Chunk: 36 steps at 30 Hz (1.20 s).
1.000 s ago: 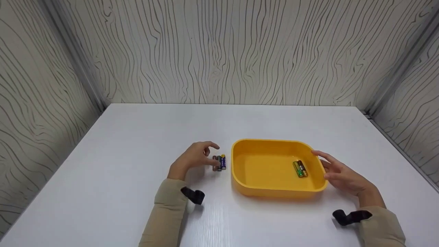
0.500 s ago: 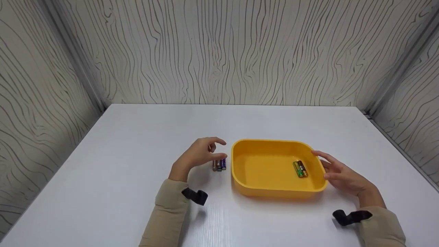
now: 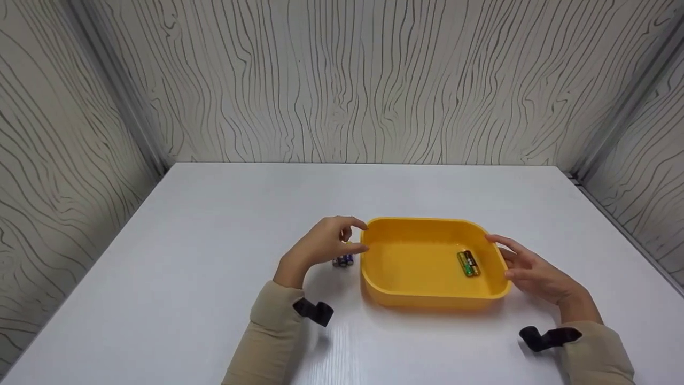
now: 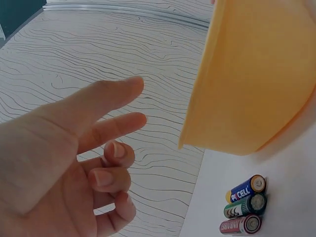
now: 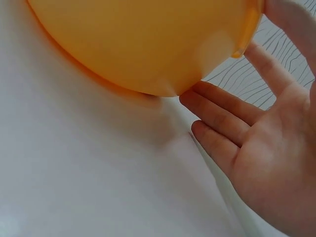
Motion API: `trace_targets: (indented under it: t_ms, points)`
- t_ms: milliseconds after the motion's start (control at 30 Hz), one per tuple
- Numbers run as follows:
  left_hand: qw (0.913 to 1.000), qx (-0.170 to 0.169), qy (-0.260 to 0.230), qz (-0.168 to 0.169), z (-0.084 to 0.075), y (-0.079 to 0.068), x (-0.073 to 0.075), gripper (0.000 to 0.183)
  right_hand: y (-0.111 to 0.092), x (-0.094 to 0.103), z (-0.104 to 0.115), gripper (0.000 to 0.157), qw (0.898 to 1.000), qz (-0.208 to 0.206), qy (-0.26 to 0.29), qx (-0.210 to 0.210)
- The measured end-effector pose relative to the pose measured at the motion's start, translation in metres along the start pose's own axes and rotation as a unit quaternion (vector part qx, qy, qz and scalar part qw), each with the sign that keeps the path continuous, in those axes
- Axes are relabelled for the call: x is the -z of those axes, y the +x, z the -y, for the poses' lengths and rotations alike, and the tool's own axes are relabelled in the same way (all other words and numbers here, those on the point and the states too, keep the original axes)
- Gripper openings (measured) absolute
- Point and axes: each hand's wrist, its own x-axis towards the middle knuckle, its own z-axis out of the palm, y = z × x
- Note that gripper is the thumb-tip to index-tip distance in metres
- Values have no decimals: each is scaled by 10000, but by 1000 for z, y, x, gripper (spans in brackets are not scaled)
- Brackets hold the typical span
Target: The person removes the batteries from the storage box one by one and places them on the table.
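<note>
A yellow plastic bin [image 3: 427,300] stands on the white table, two batteries [image 3: 468,263] lying side by side inside it near its right end. My left hand [image 3: 323,241] hovers at the bin's left rim, thumb and forefinger spread apart with nothing between them. In the left wrist view the other fingers are loosely bent, and the bin wall [image 4: 247,84] is a short way off. Three batteries, blue, green and red-brown [image 4: 242,224], lie in a row beside the bin, partly hidden by that hand in the head view. My right hand [image 3: 539,278] rests extended fingertips [image 5: 190,98] against the bin's right side.
The white tabletop [image 3: 176,278] is enclosed by wood-grain patterned panels [image 3: 331,80] at the back and both sides. Each sleeved wrist carries a small black camera mount [image 3: 315,311].
My left hand has moved right, from over the row of batteries to the bin's left rim. The right hand and the bin have stayed in place.
</note>
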Motion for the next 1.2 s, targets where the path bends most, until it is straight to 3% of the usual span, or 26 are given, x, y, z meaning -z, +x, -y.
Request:
trace_targets:
  t_ms: [600,1200]
  points:
    - [9983,-465,303,169,-17,2,-12,39,5,0,-1,66,9998,-105,-26,-173]
    - [9966,-226,597,522,-47,35,-56,41,3,1,-6,67,9994,-194,-64,-266]
